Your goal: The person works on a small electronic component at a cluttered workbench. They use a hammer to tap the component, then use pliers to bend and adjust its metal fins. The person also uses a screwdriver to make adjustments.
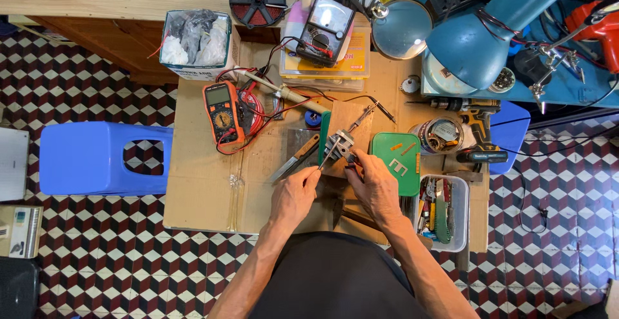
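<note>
- Centrally, a small grey metal part (340, 145), blocky and ridged, sits on a thin wooden board (348, 129), just beyond both hands' fingertips.
- The left hand (293, 193) is pinched narrow around a slim metal probe (329, 154), whose tip touches the metal part.
- The right hand (376, 187) lies just right of the metal part, fingers curled toward it; an orange bit shows at the fingertips, but I cannot tell what it grips.
- Just right of the metal part lies a green plastic lid (398, 158), flat with rounded corners.
- Left of the metal part, a knife (295, 159) with a wooden handle lies on the counter (200, 190), which is covered in creased brown cardboard.
- Further left of the metal part stands an orange multimeter (223, 114), rubbery-cased, among tangled red and black leads.
- Beyond the metal part, a black analogue meter (325, 25) rests on a yellow booklet.
- Right of the metal part, past the lid, a clear plastic tub (443, 212) holds mixed small tools.
- Far left of the metal part, a blue plastic stool (97, 158) stands on the patterned tile floor.
</note>
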